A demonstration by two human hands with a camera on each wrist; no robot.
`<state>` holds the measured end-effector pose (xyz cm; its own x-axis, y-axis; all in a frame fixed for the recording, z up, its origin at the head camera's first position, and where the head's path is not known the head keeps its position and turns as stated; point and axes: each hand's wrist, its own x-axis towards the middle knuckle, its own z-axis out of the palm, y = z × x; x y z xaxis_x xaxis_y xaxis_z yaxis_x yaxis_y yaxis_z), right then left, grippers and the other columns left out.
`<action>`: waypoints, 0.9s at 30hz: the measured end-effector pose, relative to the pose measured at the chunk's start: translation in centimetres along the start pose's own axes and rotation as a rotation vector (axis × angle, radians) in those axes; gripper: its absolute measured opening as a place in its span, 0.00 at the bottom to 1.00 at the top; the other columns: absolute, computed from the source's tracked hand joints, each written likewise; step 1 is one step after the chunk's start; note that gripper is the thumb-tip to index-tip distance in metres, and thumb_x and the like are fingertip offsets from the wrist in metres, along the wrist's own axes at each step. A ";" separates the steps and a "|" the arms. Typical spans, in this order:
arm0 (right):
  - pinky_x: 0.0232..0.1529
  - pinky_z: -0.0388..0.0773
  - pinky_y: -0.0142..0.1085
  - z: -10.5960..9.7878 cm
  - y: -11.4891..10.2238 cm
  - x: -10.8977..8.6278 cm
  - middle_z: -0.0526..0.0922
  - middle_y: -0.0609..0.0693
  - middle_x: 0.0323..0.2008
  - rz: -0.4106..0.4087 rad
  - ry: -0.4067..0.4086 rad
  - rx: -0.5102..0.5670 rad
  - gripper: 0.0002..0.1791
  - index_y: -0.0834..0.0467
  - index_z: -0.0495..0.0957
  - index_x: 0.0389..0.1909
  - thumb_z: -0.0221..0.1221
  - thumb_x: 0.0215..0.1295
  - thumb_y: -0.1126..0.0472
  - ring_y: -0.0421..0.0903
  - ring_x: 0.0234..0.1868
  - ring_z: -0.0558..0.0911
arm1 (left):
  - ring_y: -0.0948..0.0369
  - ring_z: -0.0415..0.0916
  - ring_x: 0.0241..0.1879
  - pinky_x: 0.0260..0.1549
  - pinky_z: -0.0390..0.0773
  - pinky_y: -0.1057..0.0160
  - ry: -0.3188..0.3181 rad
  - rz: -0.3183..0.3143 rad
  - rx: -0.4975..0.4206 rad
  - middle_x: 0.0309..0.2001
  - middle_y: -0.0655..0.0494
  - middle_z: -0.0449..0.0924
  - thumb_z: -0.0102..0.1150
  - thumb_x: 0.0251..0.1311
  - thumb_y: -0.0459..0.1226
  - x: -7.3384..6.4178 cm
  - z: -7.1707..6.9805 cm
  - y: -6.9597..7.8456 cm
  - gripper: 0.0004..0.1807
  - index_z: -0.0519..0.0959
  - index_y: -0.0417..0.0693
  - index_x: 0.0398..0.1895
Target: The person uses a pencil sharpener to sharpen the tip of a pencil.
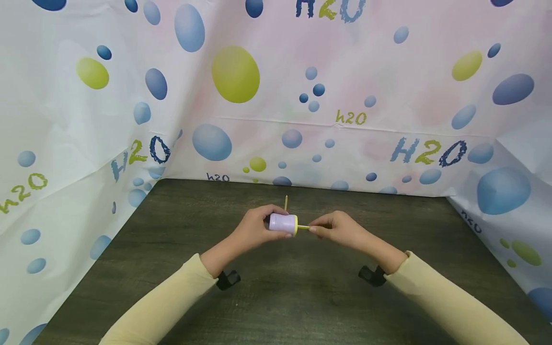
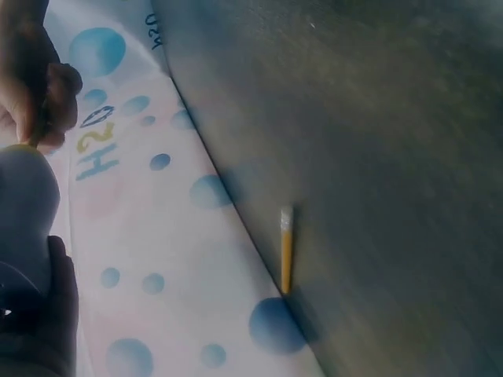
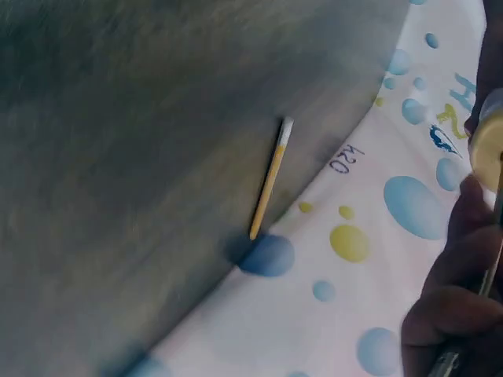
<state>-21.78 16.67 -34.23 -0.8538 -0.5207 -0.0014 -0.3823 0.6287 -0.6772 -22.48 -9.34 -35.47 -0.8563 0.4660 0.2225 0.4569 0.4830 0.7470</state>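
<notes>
In the head view my left hand (image 1: 252,229) grips a lavender, barrel-shaped pencil sharpener (image 1: 282,223) on its side, yellow end facing right. My right hand (image 1: 345,231) pinches a thin yellow pencil (image 1: 304,227) between thumb and fingers. The pencil's far end meets the middle of the sharpener's yellow end (image 3: 487,153); how deep it goes is hidden. Both hands are raised above the table. Part of the sharpener (image 2: 27,204) also shows at the left edge of the left wrist view.
A second yellow pencil (image 1: 286,203) with a whitish end lies on the dark wooden table (image 1: 293,297), beyond the hands. White sheeting (image 1: 276,110) with blue and green spots stands behind and at both sides. Black wrist straps (image 1: 372,276) show under the forearms.
</notes>
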 end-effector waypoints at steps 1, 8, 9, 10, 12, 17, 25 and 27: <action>0.26 0.71 0.32 0.0 -0.1 0.0 0.89 0.57 0.35 -0.009 0.028 -0.045 0.18 0.66 0.84 0.53 0.61 0.73 0.57 0.37 0.23 0.71 | 0.56 0.82 0.42 0.39 0.82 0.63 0.003 -0.033 -0.020 0.50 0.43 0.86 0.77 0.55 0.40 0.1 -0.1 -0.1 0.25 0.82 0.43 0.55; 0.29 0.76 0.30 0.4 -0.5 -0.5 0.87 0.50 0.32 -0.280 0.291 -0.480 0.11 0.60 0.88 0.45 0.68 0.64 0.62 0.41 0.29 0.81 | 0.54 0.81 0.45 0.40 0.83 0.61 0.013 -0.165 -0.164 0.53 0.41 0.83 0.74 0.58 0.40 0.6 -0.7 -1.0 0.24 0.81 0.44 0.57; 0.27 0.74 0.29 0.6 -0.5 -0.6 0.85 0.49 0.29 -0.335 0.358 -0.542 0.10 0.59 0.88 0.45 0.68 0.64 0.62 0.41 0.27 0.80 | 0.54 0.81 0.46 0.41 0.83 0.61 0.014 -0.173 -0.179 0.54 0.41 0.82 0.74 0.58 0.40 0.6 -0.7 -1.0 0.24 0.81 0.44 0.57; 0.25 0.71 0.28 0.7 -0.4 -0.6 0.84 0.48 0.27 -0.384 0.429 -0.602 0.09 0.58 0.89 0.44 0.65 0.68 0.59 0.40 0.25 0.77 | 0.54 0.81 0.46 0.42 0.83 0.60 0.017 -0.181 -0.193 0.54 0.41 0.82 0.73 0.59 0.40 0.6 -0.7 -1.0 0.24 0.81 0.44 0.58; 0.20 0.62 0.27 1.1 -0.3 -0.7 0.79 0.47 0.22 -0.465 0.570 -0.701 0.15 0.55 0.89 0.44 0.57 0.75 0.51 0.39 0.20 0.71 | 0.53 0.81 0.47 0.43 0.83 0.60 0.023 -0.191 -0.212 0.55 0.40 0.81 0.72 0.60 0.40 0.6 -0.7 -1.1 0.24 0.79 0.43 0.59; 0.15 0.56 0.27 1.5 0.2 -0.2 0.76 0.46 0.21 -0.625 0.776 -0.784 0.32 0.56 0.87 0.38 0.37 0.83 0.44 0.40 0.18 0.71 | 0.49 0.82 0.52 0.46 0.84 0.56 0.041 -0.210 -0.226 0.57 0.38 0.80 0.70 0.62 0.39 0.8 -1.0 -1.1 0.25 0.77 0.41 0.61; 0.14 0.64 0.29 1.2 0.7 0.2 0.78 0.47 0.25 -0.791 0.832 -0.868 0.24 0.57 0.84 0.34 0.43 0.84 0.52 0.41 0.19 0.74 | 0.54 0.84 0.46 0.40 0.84 0.61 0.032 -0.251 -0.143 0.50 0.40 0.86 0.72 0.60 0.42 0.6 -1.0 -0.5 0.25 0.81 0.37 0.56; 0.13 0.65 0.29 1.1 0.8 0.2 0.78 0.47 0.24 -0.807 0.833 -0.874 0.24 0.58 0.84 0.33 0.44 0.84 0.53 0.41 0.18 0.75 | 0.56 0.84 0.44 0.38 0.83 0.62 0.039 -0.248 -0.142 0.49 0.41 0.86 0.73 0.59 0.42 0.5 -0.8 -0.6 0.25 0.82 0.37 0.56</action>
<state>-21.88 16.40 -35.60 -0.1429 -0.6074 0.7815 -0.6778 0.6354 0.3699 -23.37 -9.98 -35.28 -0.9476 0.3165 0.0444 0.1968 0.4683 0.8614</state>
